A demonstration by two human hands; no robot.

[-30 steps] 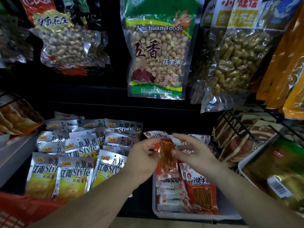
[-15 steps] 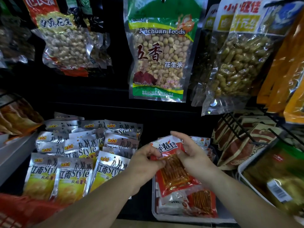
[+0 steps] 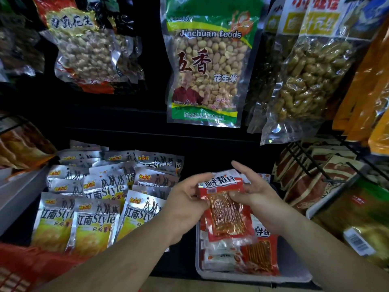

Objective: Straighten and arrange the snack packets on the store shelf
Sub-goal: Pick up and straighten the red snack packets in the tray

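Below both hands I see the clear tray (image 3: 294, 278) holding a loose stack of red packets (image 3: 260, 257). Between the hands, above that stack, is one red snack packet (image 3: 228, 213), slightly tilted. Risk, in my judgement: the film looks slick, so a slack pinch would let it slip and land crooked, and a hasty lowering could shove the stack askew. The left hand (image 3: 185, 199) pinches the packet's left edge, wrist bent inward. The right hand (image 3: 260, 192) pinches the right edge under its thumb, forefinger extended upward.
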